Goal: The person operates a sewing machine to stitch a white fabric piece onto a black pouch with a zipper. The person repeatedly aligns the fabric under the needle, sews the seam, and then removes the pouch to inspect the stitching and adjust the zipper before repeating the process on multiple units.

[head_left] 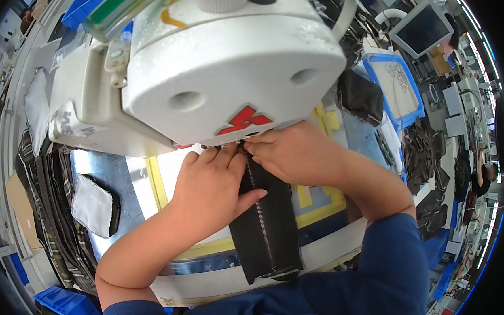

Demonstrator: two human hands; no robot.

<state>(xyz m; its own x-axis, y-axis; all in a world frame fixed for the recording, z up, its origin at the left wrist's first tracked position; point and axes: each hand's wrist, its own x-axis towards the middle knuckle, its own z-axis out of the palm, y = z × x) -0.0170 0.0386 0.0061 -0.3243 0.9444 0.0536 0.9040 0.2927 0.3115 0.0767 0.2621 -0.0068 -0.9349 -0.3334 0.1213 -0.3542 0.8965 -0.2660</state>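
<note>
Forearms [145,245] slanted inward from widely bent elbows toward the white sewing machine head [229,66]. On its near side, slightly left of centre, the left hand [210,180] lay palm down, fingers stretched forward on the black zippered fabric strip [279,225] and thumb spread sideways across the metal zipper [262,226]. From the machine head's right, the right hand [301,154] came in with its back upward, fingers partly curled and pointing leftward, their tips near the left hand's fingertips just below the machine head's front. The left hand was spread rather than clenched; whether the right fingers pinched the cloth or only rested on it, I could not tell. The strip ran from beneath the machine head toward the person's body, zipper lengthwise. Left of the machine head and nearer lay a pale-faced, black-edged fabric piece [93,206]; to its right stood a blue-rimmed tray [412,119].
</note>
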